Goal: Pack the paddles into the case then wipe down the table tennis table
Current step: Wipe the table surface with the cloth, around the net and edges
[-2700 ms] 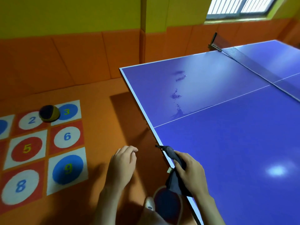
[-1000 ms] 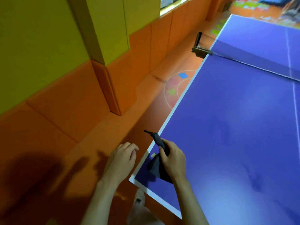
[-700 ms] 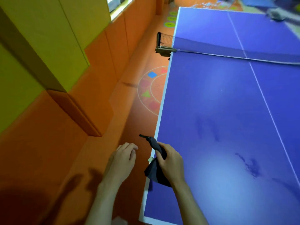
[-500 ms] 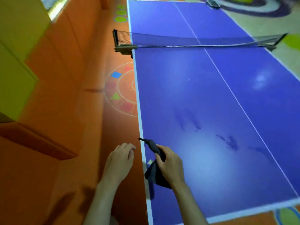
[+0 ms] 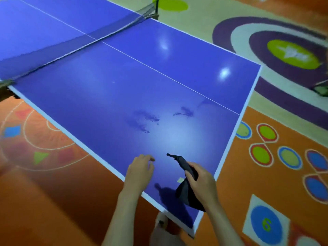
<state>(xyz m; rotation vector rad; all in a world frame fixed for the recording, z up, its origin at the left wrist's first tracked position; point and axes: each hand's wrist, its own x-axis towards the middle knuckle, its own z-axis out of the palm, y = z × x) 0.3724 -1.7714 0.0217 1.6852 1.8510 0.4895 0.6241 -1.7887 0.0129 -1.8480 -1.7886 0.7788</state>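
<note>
Table (image 5: 106, 96): blue top, fills the upper left and centre of view; near corner sits just below the hands. White centre line runs from the net toward the right-hand edge.
Smears (image 5: 142, 121): dark patches on the top, ahead of both hands and near the centre line; a second patch lies just to their right. Not yet wiped, by the look of them.
Cloth (image 5: 186, 190): dark, bunched; one twisted end sticks up and forward, the rest hangs below the fist above the table's near corner.
Right hand (image 5: 200, 185): fingers and thumb curled round the cloth, gripping it over the table.
Left hand (image 5: 140, 171): fingers loosely bent, holding nothing; poised over the near edge. Contact with the top cannot be told.
Paddles, case: not in view; packing cannot be confirmed here.
Net (image 5: 74, 45): stretched across the far part of the table, well apart from the hands.
Floor (image 5: 53, 192): orange, with painted rings and a numbered tile.
Step in hand (judgement): wiping phase, cloth carried toward the smears.
Risk 1: a bunched cloth presents little surface; likely result is streaks or missed patches.
Risk 2: the loose tail may drag and spread the smears.
Risk 3: light glare on the top may mask remaining marks.
</note>
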